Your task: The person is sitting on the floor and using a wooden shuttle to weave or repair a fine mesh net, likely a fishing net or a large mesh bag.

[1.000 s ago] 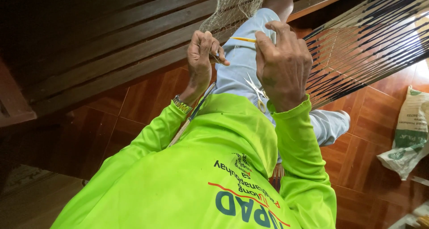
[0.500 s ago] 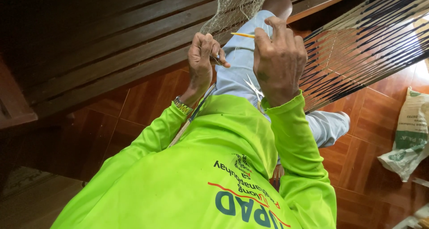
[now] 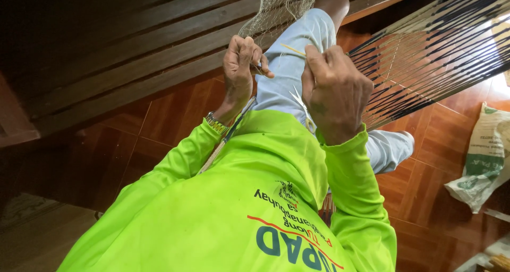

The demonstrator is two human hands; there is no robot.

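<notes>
The left hand (image 3: 241, 65) is closed in a pinch on the lower edge of a pale net (image 3: 279, 9), with the fingertips curled over the mesh. The net hangs from the top of the frame and runs down to that hand, directly above the person's raised knee in light blue trousers (image 3: 287, 70).

The right hand (image 3: 334, 94) is closed, back of the hand toward the camera. Thumb and forefinger grip 1 thin yellow needle (image 3: 292, 49), which projects to the left toward the net. The needle tip lies just beside the left hand; contact with the mesh cannot be determined. Fine pale thread (image 3: 297, 98) runs down beside the right hand.

Both arms wear bright green sleeves (image 3: 345, 197). A metal watch band (image 3: 215, 124) sits at the left wrist.

A fan of dark and pale taut cords (image 3: 425, 54) stretches from behind the right hand toward the upper right. Dark wooden slats (image 3: 133, 54) fill the upper left. The floor (image 3: 159, 118) is red-brown tile. 1 white and green sack (image 3: 483, 160) rests at the right edge.
</notes>
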